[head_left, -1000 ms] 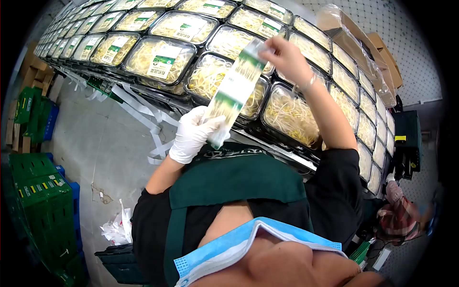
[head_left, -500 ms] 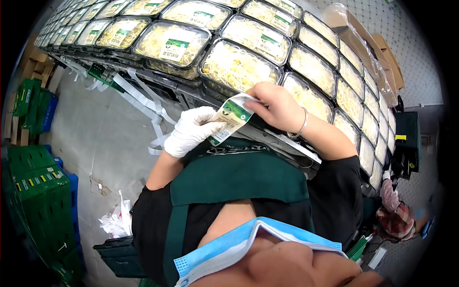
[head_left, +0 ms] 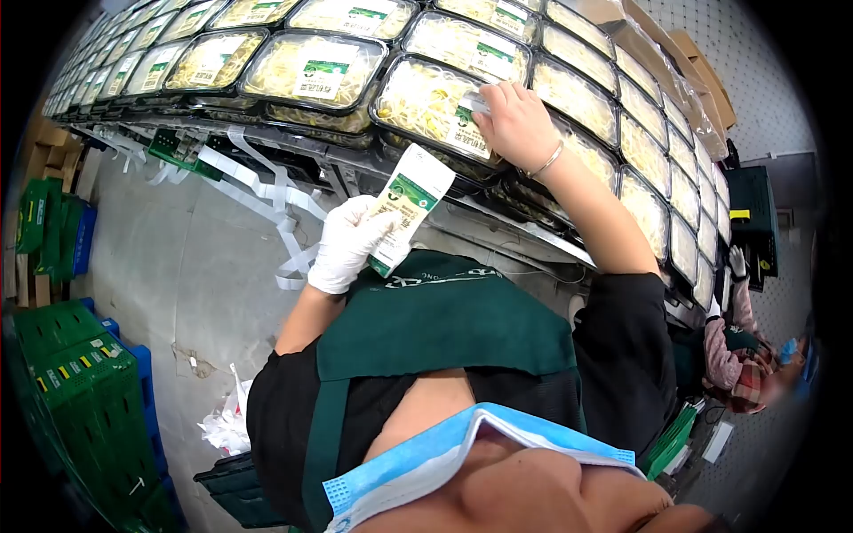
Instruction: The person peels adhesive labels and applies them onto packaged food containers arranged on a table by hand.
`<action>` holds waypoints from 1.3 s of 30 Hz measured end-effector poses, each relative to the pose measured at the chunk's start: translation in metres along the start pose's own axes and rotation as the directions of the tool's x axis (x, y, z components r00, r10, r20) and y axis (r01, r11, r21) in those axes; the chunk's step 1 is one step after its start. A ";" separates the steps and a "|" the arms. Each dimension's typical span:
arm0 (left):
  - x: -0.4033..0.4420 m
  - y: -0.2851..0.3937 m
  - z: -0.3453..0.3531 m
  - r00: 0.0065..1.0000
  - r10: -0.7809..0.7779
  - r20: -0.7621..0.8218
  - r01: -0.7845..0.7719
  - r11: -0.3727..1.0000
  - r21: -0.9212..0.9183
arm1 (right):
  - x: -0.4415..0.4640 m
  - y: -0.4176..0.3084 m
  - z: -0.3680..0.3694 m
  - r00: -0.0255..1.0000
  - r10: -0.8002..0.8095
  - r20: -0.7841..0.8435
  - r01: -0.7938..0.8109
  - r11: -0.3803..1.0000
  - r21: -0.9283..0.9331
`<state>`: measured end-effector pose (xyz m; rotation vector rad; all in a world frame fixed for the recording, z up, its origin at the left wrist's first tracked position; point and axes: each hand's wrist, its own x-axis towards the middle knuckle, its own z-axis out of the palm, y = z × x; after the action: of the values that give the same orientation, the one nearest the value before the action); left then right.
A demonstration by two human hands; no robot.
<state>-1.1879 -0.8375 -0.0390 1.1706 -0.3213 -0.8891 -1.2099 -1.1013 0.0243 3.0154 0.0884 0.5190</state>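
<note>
My left hand [head_left: 346, 247], in a white glove, is closed on a strip of labels [head_left: 410, 197] with green and white printing, held above the apron. My bare right hand [head_left: 517, 123], with a bracelet at the wrist, is over a lidded tray of bean sprouts [head_left: 416, 96]. Its fingers are curled at a single label [head_left: 466, 135] that lies against the tray's clear lid. The fingertips are partly hidden, and I cannot tell whether the whole label touches the lid.
Rows of stacked sprout trays [head_left: 311, 73] cover the table; those to the left bear labels. White strips [head_left: 286, 213] hang below its edge. Green crates [head_left: 84, 373] stand at left, a cardboard box [head_left: 653, 53] at the far right. Another person [head_left: 737, 364] works at lower right.
My right hand has moved from the strip up to the tray, carrying a label onto its lid. My left hand keeps the strip, which now stands more upright.
</note>
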 end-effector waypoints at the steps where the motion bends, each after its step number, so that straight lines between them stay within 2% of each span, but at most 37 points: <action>1: -0.001 0.000 0.001 1.000 0.007 -0.009 -0.007 0.999 -0.043 | -0.002 -0.001 -0.003 1.000 0.006 0.002 -0.006 1.000 -0.002; 3: -0.003 0.002 0.005 0.998 0.007 0.066 -0.003 0.998 -0.060 | -0.011 -0.009 -0.026 0.979 0.111 -0.170 -0.130 0.985 -0.109; 4: -0.003 0.000 0.007 0.996 0.044 0.074 -0.040 0.998 -0.057 | -0.018 -0.014 -0.038 0.979 0.197 0.061 -0.204 0.965 0.165; 5: -0.002 -0.001 0.009 0.993 0.083 0.084 -0.078 0.995 -0.057 | -0.033 -0.020 -0.043 0.971 0.097 0.217 -0.200 0.825 0.528; 7: 0.000 -0.005 0.011 0.985 0.099 0.141 -0.089 0.993 -0.077 | -0.047 -0.049 -0.062 0.923 -0.052 0.381 -0.298 0.529 0.794; 9: 0.006 -0.008 0.005 0.967 0.103 0.233 -0.185 0.914 0.361 | -0.064 -0.059 -0.052 0.984 -0.082 0.160 -0.045 0.752 0.658; 10: 0.006 0.002 0.019 0.966 0.181 0.187 -0.241 0.891 0.384 | -0.072 -0.062 -0.049 0.991 -0.092 0.094 0.005 0.742 0.670; 11: 0.007 0.001 0.038 0.976 0.208 0.067 -0.216 0.961 0.172 | -0.080 -0.066 -0.044 0.995 -0.081 0.060 0.019 0.738 0.674; 13: 0.005 0.007 0.055 0.941 0.284 0.184 -0.326 0.908 0.264 | -0.091 -0.073 -0.051 0.983 0.075 0.170 -0.178 0.641 0.747; 15: 0.006 0.005 0.074 0.940 0.295 0.170 -0.333 0.899 0.285 | -0.104 -0.057 -0.062 0.991 0.121 0.064 -0.134 0.760 0.636; 16: 0.011 -0.004 0.077 0.957 0.220 0.188 -0.274 0.899 0.342 | -0.108 -0.041 -0.073 0.990 0.142 -0.006 -0.109 0.787 0.608; 17: 0.014 -0.010 0.082 0.970 0.143 0.198 -0.214 0.892 0.399 | -0.113 -0.021 -0.080 0.940 0.341 0.024 -0.283 0.736 0.614; 18: 0.011 -0.011 0.100 0.951 0.214 0.224 -0.282 0.898 0.337 | -0.113 0.013 -0.091 0.926 0.372 -0.067 -0.304 0.839 0.451; 19: 0.014 -0.021 0.104 0.962 0.149 0.227 -0.212 0.935 0.284 | -0.115 0.047 -0.104 0.852 0.508 0.124 -0.501 0.725 0.472; 21: 0.019 -0.031 0.109 0.975 -0.010 0.221 -0.053 0.959 0.279 | -0.125 0.084 -0.106 0.933 0.359 0.030 -0.356 0.905 0.235; 22: 0.020 -0.036 0.116 0.978 -0.005 0.208 -0.054 0.959 0.279 | -0.132 0.093 -0.088 0.945 0.325 0.035 -0.327 0.931 0.162; 24: 0.020 -0.046 0.133 0.991 0.021 0.135 -0.032 0.997 0.077 | -0.146 0.098 -0.055 0.976 0.212 0.045 -0.211 0.977 -0.020; 25: 0.020 -0.047 0.143 0.993 0.029 0.117 -0.038 0.997 0.074 | -0.151 0.099 -0.047 0.984 0.175 0.017 -0.172 0.980 -0.097; 27: 0.016 -0.050 0.165 0.977 0.085 0.197 -0.067 0.993 -0.094 | -0.156 0.101 -0.060 0.976 0.124 -0.182 -0.143 0.985 -0.100; 28: 0.017 -0.058 0.174 0.975 0.124 0.185 -0.107 0.990 -0.096 | -0.162 0.100 -0.075 0.985 0.168 0.031 -0.171 0.957 0.233; 29: 0.017 -0.067 0.184 0.977 0.125 0.174 -0.111 0.990 -0.089 | -0.169 0.098 -0.091 0.960 0.134 0.244 -0.246 0.816 0.523; 30: 0.016 -0.077 0.194 0.973 0.179 0.145 -0.170 0.983 -0.072 | -0.173 0.094 -0.104 0.909 -0.034 0.415 -0.314 0.598 0.737; 31: 0.016 -0.086 0.203 0.965 0.234 0.117 -0.229 0.972 -0.055 | -0.180 0.089 -0.109 0.911 -0.100 0.401 -0.283 0.556 0.781; 32: 0.015 -0.092 0.203 0.969 0.192 0.158 -0.198 0.980 0.027 | -0.187 0.086 -0.110 0.943 -0.104 0.317 -0.169 0.671 0.721; 33: 0.015 -0.091 0.208 0.969 0.199 0.145 -0.205 0.978 0.029 | -0.192 0.085 -0.109 0.965 -0.123 0.230 -0.053 0.770 0.635; 34: 0.014 -0.084 0.214 0.958 0.252 0.137 -0.280 0.923 0.265 | -0.197 0.086 -0.104 0.966 -0.160 0.201 -0.012 0.754 0.656; 35: 0.011 -0.073 0.222 0.944 0.300 0.139 -0.329 0.809 0.488 | -0.202 0.086 -0.099 0.966 -0.196 0.170 0.030 0.735 0.678; 36: 0.006 -0.060 0.255 0.965 0.261 -0.019 -0.261 0.965 0.009 | -0.205 0.083 -0.099 0.959 -0.224 0.172 0.046 0.724 0.689; 37: 0.004 -0.061 0.259 0.942 0.328 -0.075 -0.314 0.937 0.154 | -0.207 0.080 -0.098 0.961 -0.219 0.167 0.016 0.651 0.759; 39: 0.002 -0.077 0.254 0.916 0.259 -0.308 -0.116 0.902 0.416 | -0.199 0.089 -0.110 0.968 -0.188 0.165 0.018 0.710 0.704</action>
<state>-1.3833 -1.0142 -0.0086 1.6141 -0.3169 -0.4309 -1.4308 -1.1965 0.0699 3.7514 0.5655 0.1254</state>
